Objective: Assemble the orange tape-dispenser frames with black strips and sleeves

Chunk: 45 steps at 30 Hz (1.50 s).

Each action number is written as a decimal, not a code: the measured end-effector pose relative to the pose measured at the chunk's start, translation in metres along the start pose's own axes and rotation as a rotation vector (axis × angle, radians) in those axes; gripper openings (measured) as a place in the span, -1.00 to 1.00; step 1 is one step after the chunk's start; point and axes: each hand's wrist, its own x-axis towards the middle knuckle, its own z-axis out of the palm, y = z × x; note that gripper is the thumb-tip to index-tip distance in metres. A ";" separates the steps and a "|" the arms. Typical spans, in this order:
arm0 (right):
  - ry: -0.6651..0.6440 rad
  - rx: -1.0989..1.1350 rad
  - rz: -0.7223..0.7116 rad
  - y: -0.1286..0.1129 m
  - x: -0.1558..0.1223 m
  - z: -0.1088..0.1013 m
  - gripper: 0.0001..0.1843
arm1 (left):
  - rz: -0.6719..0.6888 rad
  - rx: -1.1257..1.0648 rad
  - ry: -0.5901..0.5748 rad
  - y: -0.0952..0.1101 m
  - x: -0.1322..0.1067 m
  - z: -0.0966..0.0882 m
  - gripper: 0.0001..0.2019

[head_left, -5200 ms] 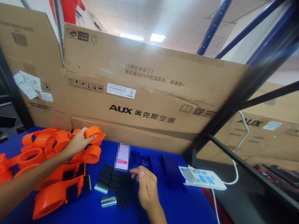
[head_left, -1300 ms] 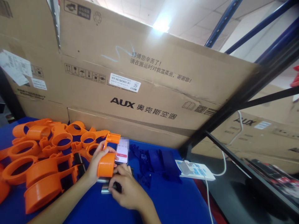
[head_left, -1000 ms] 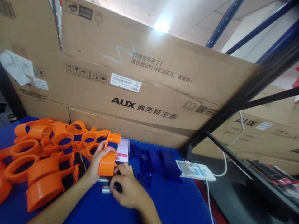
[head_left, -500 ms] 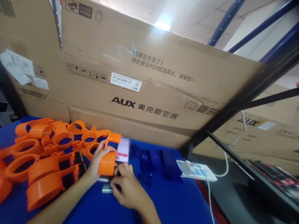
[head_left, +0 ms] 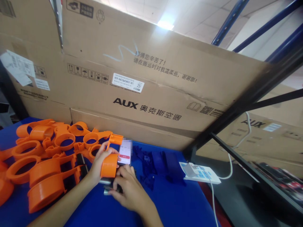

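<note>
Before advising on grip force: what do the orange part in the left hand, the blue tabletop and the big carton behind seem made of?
Orange part in the left hand: probably plastic, smooth with a slight sheen and uniform colour.
Blue tabletop: matte and even; cloth or vinyl, I can't tell.
Big carton: almost certainly cardboard, matte brown, with creases and printing.

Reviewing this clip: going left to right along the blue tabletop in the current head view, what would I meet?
Bulk of a heap of orange plastic ring-shaped parts → left hand, holding one orange plastic ringed piece → right hand → dark-blue flat pieces → white flat power strip.
</note>
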 end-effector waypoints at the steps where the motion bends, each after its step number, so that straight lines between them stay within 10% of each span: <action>1: 0.000 0.007 -0.003 0.001 0.000 0.000 -0.67 | 0.000 0.000 -0.003 0.000 0.000 0.000 -0.58; 17: 0.023 0.056 0.098 0.004 -0.003 -0.010 -0.67 | -0.008 0.007 0.005 0.001 0.000 0.001 -0.56; 28: 0.397 0.521 0.247 0.005 -0.006 -0.028 -0.61 | -0.086 -0.021 0.012 -0.002 -0.004 0.004 -0.54; 36: 0.876 0.823 0.311 0.010 -0.001 -0.029 -0.53 | -0.232 -0.099 -0.231 -0.015 -0.021 0.013 -0.58; 45: 0.820 0.776 0.282 0.014 0.001 -0.017 -0.59 | -0.309 -0.169 -0.325 -0.017 -0.034 0.021 -0.62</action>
